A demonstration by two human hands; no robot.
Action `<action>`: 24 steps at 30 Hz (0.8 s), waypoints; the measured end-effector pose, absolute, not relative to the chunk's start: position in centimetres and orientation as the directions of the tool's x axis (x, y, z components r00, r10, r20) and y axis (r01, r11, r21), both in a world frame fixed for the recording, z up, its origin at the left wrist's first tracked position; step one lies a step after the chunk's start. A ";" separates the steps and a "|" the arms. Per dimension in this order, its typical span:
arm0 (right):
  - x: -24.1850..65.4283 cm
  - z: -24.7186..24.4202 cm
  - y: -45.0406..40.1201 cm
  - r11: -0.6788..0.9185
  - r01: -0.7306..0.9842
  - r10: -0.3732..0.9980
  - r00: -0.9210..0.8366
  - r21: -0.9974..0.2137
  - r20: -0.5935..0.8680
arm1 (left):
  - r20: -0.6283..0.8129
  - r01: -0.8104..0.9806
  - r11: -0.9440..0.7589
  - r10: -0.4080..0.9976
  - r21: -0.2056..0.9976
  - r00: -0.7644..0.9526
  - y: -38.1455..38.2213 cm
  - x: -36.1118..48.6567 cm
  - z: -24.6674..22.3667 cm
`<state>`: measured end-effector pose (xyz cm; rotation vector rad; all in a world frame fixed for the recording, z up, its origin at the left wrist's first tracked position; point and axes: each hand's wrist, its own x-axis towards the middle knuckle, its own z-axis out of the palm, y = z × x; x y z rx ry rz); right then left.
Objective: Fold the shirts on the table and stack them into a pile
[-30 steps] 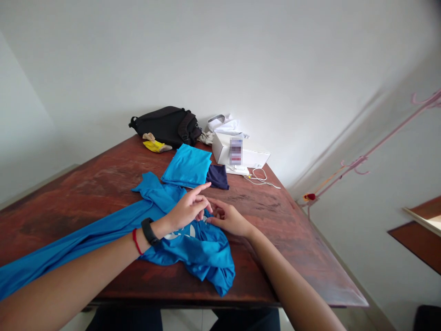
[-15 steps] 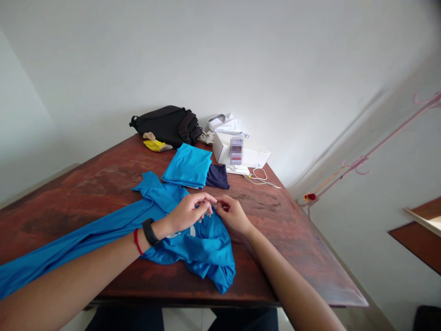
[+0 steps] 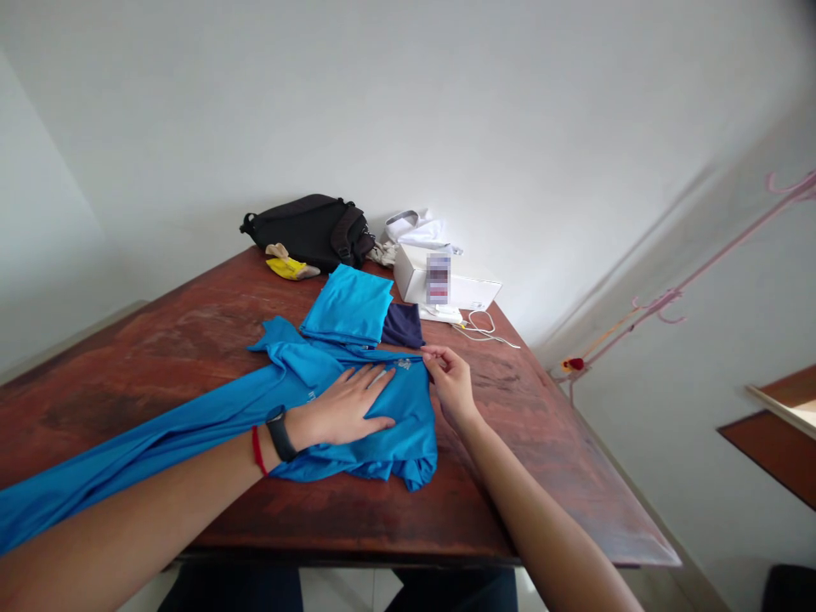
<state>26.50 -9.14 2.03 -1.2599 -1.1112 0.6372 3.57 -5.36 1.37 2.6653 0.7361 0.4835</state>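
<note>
A blue shirt [image 3: 235, 412] lies spread and partly rumpled on the dark red wooden table [image 3: 484, 510], with a long part trailing off to the left. My left hand [image 3: 348, 408] rests flat on it, fingers stretched out and spread. At the shirt's far right corner, my right hand [image 3: 451, 378] pinches the fabric edge between thumb and fingers. Small pale print shows on the cloth close to that corner. Just beyond the shirt sits a folded blue garment [image 3: 349, 304], touching or nearly touching it.
Beside the folded garment lies a dark navy cloth [image 3: 403, 325]. A black backpack [image 3: 306, 229], a yellow object [image 3: 285, 269], a white box [image 3: 408, 274] and a white cable [image 3: 488, 331] occupy the far side. A pink rack [image 3: 663, 299] stands right of the table.
My left hand has flattened onto the shirt. My right hand has moved right, drawing the shirt's corner out. The cloth near my hands lies flatter, and its lower bunched edge has shifted up.
</note>
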 end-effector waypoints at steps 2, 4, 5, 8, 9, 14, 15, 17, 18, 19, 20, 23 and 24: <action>26.5 2.1 -9.1 0.258 0.185 0.860 0.404 -0.948 0.312 | 0.213 0.438 -0.821 0.532 0.365 0.820 -5.2 3.4 0.8; 26.4 2.3 -9.1 0.270 0.188 0.852 0.410 -0.944 0.325 | 0.227 0.432 -0.830 0.524 0.353 0.821 -5.1 3.5 0.8; 26.3 2.3 -9.1 0.271 0.189 0.856 0.400 -0.944 0.326 | 0.239 0.426 -0.833 0.520 0.353 0.820 -5.1 3.5 1.0; 26.1 2.5 -9.2 0.249 0.190 0.894 0.331 -0.950 0.300 | 0.275 0.389 -0.834 0.510 0.392 0.815 -5.0 3.8 1.9; 26.0 2.5 -9.3 0.240 0.193 0.907 0.306 -0.951 0.291 | 0.288 0.374 -0.825 0.514 0.423 0.808 -5.0 3.9 2.2; 25.9 2.4 -9.4 0.241 0.256 0.918 0.254 -0.936 0.305 | 0.326 0.383 -0.700 0.654 0.602 0.683 -5.0 4.1 3.2; 26.0 2.3 -9.4 0.240 0.265 0.921 0.243 -0.934 0.305 | 0.331 0.395 -0.673 0.687 0.626 0.647 -5.0 4.1 3.4; 25.9 2.2 -9.4 0.232 0.263 0.933 0.214 -0.937 0.291 | 0.357 0.391 -0.627 0.739 0.674 0.571 -5.1 4.1 3.7; 25.9 2.2 -9.3 0.225 0.254 0.940 0.198 -0.941 0.278 | 0.376 0.370 -0.611 0.756 0.700 0.535 -5.1 4.0 3.9; 25.9 2.1 -9.3 0.216 0.241 0.948 0.182 -0.946 0.262 | 0.396 0.338 -0.597 0.768 0.728 0.504 -5.1 4.0 4.1; 25.8 2.0 -9.3 0.204 0.225 0.956 0.163 -0.953 0.243 | 0.410 0.296 -0.582 0.776 0.757 0.479 -5.0 3.9 4.3; 25.7 1.9 -9.3 0.172 0.202 0.978 0.079 -0.964 0.192 | 0.414 0.142 -0.508 0.809 0.849 0.417 -4.7 3.9 4.8; 25.7 1.8 -9.4 0.178 0.218 0.980 0.044 -0.960 0.192 | 0.400 0.091 -0.470 0.825 0.878 0.400 -4.4 4.0 4.9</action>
